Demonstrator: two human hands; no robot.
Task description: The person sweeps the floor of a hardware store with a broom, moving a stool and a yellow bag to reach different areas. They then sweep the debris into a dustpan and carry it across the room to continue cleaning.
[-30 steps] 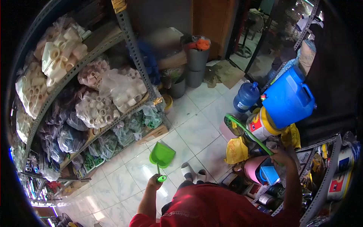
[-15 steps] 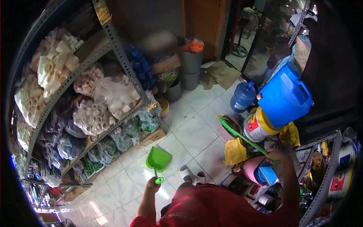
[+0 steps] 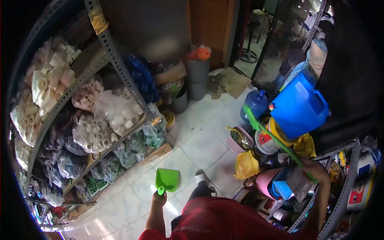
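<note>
My left hand is closed round the handle of a green dustpan, which hangs over the tiled floor in front of my left side. On the other side, my right hand grips the end of a long green stick-like broom. Its wider green end reaches across a white-and-yellow bucket toward the round blue water jug. Below that hand, a pink bin and a light blue box sit among shelf clutter.
Metal shelving on the left carries bags of white pipe fittings. A large blue jerrycan rests on the bucket. A yellow bag lies by the pink basin. Grey bins stand by the door.
The broom's far end has swung away from the pink basin toward the water jug, and my right hand has moved right and down. The dustpan's handle is more upright; one foot has stepped forward.
</note>
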